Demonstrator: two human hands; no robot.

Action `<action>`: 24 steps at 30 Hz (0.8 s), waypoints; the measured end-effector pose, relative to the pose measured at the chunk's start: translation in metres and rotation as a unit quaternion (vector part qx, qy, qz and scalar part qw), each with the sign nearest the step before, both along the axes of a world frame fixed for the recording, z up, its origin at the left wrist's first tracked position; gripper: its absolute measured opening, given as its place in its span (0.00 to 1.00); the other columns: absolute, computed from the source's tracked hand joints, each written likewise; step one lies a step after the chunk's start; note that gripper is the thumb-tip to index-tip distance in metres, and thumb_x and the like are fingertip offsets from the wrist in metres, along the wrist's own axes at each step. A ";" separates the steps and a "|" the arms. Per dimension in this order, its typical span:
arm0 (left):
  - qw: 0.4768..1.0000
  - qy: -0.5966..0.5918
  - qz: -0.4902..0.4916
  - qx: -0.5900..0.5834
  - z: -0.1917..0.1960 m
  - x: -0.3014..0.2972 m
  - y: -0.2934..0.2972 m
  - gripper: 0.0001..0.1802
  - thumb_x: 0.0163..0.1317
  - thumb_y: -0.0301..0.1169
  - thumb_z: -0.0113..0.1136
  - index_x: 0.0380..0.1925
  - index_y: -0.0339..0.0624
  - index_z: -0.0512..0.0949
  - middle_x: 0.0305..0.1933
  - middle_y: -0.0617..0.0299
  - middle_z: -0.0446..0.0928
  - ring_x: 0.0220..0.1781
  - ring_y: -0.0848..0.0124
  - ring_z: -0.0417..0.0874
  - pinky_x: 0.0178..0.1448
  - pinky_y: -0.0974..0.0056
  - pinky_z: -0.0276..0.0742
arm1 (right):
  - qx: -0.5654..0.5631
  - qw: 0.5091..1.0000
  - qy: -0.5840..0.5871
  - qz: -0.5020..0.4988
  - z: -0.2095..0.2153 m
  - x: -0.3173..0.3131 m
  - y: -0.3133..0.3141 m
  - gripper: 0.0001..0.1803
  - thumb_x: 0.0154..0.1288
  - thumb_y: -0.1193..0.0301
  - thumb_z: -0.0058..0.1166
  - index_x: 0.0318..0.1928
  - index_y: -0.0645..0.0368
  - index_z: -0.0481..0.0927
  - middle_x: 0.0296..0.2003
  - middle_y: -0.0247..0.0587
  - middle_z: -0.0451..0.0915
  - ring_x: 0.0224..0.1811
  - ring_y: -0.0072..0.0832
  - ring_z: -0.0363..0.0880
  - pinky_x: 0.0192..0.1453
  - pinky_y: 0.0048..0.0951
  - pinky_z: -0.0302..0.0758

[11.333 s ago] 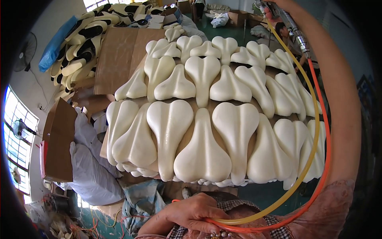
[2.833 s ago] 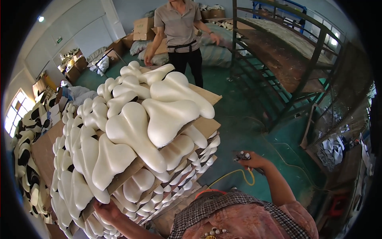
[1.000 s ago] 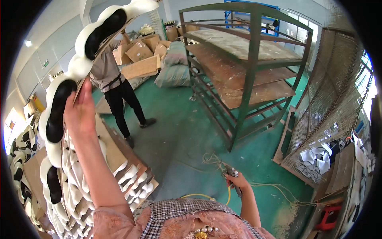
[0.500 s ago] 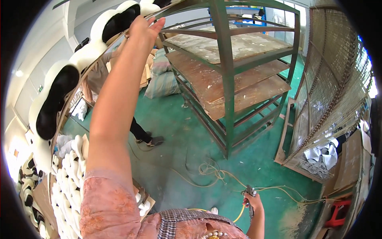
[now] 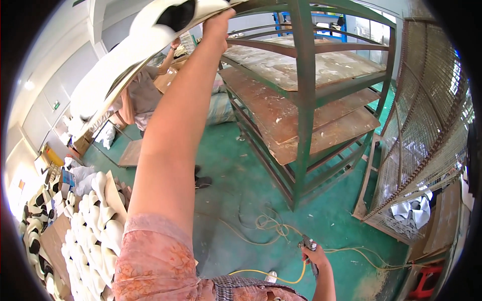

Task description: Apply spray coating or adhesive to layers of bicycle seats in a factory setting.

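Note:
My left arm is stretched up, and my left hand (image 5: 219, 29) is closed on the edge of a thin board (image 5: 131, 75) raised at the upper left. On the board lie smooth white moulded pieces (image 5: 145, 37) with a black patch (image 5: 176, 14). The far end of the board is cut off at the top. Low at the right, my right hand (image 5: 316, 255) is wrapped round a spray gun (image 5: 308, 244) with a yellow hose (image 5: 288, 281) attached. The gun is held away from the board, over the green floor.
A green metal rack (image 5: 304, 125) with stained brown boards (image 5: 271, 105) stands ahead. To its right leans a wire mesh frame (image 5: 416, 115). Coiled hose (image 5: 271, 228) lies on the floor. White moulded pieces (image 5: 93, 226) are piled at lower left. Another person (image 5: 143, 98) is behind the board.
The raised board and my left hand have moved to the right, and the board's angle has changed. The view has shifted slightly. My right hand still holds the spray gun low.

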State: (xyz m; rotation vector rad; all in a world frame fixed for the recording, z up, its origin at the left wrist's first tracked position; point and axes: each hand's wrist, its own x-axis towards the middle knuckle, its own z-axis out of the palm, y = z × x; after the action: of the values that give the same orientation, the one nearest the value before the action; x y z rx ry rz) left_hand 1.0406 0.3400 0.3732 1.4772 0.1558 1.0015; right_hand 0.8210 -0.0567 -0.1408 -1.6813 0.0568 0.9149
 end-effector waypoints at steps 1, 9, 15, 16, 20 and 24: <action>0.994 0.002 0.016 0.112 -0.006 -0.004 0.013 0.36 0.48 0.43 0.64 0.56 0.41 0.65 0.56 0.58 0.65 0.51 0.59 0.69 0.52 0.57 0.69 | 0.002 1.000 -0.004 0.012 0.007 0.005 0.009 0.12 0.57 0.67 0.56 0.37 0.60 0.73 0.21 0.36 0.76 0.20 0.25 0.77 0.18 0.26 0.71; 0.945 0.185 -0.255 0.089 -0.241 -0.204 -0.023 0.20 0.64 0.42 0.49 0.46 0.37 0.74 0.44 0.61 0.76 0.41 0.73 0.76 0.42 0.66 0.75 | 0.223 0.947 -0.086 0.213 0.130 0.029 0.113 0.21 0.59 0.66 0.55 0.51 0.61 0.70 0.27 0.37 0.77 0.26 0.23 0.77 0.23 0.23 0.72; 0.870 0.364 -0.292 -0.160 -0.418 -0.395 -0.042 0.42 0.60 0.66 0.25 0.58 0.46 0.66 0.60 0.58 0.66 0.61 0.64 0.63 0.63 0.56 0.57 | 0.413 0.820 -0.161 0.362 0.276 -0.012 0.244 0.40 0.54 0.46 0.53 0.53 0.69 0.64 0.27 0.45 0.76 0.24 0.26 0.75 0.23 0.22 0.71; 0.845 0.382 -0.330 -0.175 -0.422 -0.423 -0.047 0.43 0.59 0.67 0.22 0.57 0.46 0.67 0.59 0.59 0.67 0.62 0.64 0.63 0.63 0.56 0.56 | 0.426 0.803 -0.171 0.381 0.292 -0.021 0.270 0.42 0.54 0.43 0.50 0.53 0.70 0.63 0.27 0.46 0.76 0.23 0.26 0.74 0.23 0.23 0.70; 0.804 0.385 -0.338 -0.302 -0.442 -0.553 -0.039 0.46 0.58 0.68 0.18 0.52 0.44 0.73 0.51 0.60 0.73 0.56 0.65 0.67 0.63 0.59 0.56 | 0.519 0.747 -0.156 0.385 0.375 -0.067 0.374 0.31 0.64 0.48 0.39 0.46 0.69 0.69 0.28 0.46 0.75 0.29 0.29 0.75 0.32 0.24 0.70; 0.821 0.417 -0.213 -0.328 -0.500 -0.716 -0.055 0.46 0.58 0.68 0.22 0.46 0.41 0.76 0.41 0.58 0.77 0.45 0.69 0.75 0.54 0.62 0.67 | 0.495 0.773 -0.134 0.373 0.436 -0.106 0.457 0.23 0.67 0.57 0.41 0.41 0.68 0.73 0.30 0.43 0.77 0.33 0.28 0.76 0.41 0.27 0.75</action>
State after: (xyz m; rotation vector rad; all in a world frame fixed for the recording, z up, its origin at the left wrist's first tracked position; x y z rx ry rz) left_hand 0.3242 0.2846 -0.1266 1.1196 0.6939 -0.1409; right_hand 0.7149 0.3998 0.2955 -0.7498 -1.1772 0.9801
